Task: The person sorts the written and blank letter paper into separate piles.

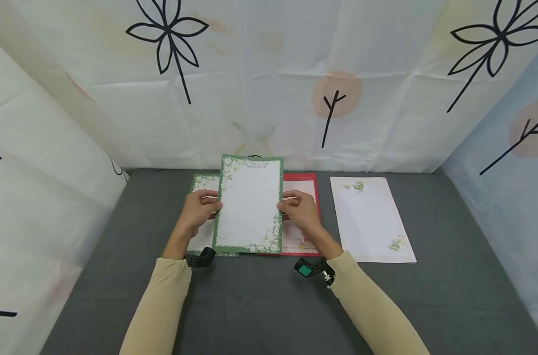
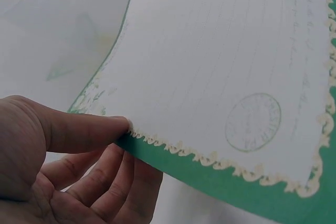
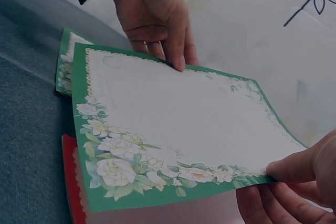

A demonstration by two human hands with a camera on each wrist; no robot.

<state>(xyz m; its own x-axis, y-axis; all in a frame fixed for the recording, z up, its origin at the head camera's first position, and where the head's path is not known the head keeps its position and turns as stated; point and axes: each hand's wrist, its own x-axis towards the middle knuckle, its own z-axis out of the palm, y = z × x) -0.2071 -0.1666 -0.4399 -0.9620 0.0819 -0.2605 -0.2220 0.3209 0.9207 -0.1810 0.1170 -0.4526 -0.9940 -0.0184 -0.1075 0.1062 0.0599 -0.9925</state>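
A sheet of decorative paper [image 1: 249, 204] with a green border and white flowers is held up above the table between both hands. My left hand [image 1: 197, 212] pinches its left edge, thumb on the front face and fingers behind. On the opposite edge my right hand [image 1: 301, 211] pinches it the same way. The left wrist view shows faint lines and a round stamp print on the paper [image 2: 210, 77]. In the right wrist view the sheet [image 3: 173, 114] bends slightly, its flowered corner nearest the camera.
Beneath the raised sheet lie another green-bordered sheet [image 1: 202, 241] on the left and a red-bordered sheet [image 1: 316, 217] on the right. Farther right is a pale sheet [image 1: 371, 222] with small green sprigs. A grey cloth [image 1: 260, 305] covers the table; a patterned curtain [image 1: 260, 108] hangs behind.
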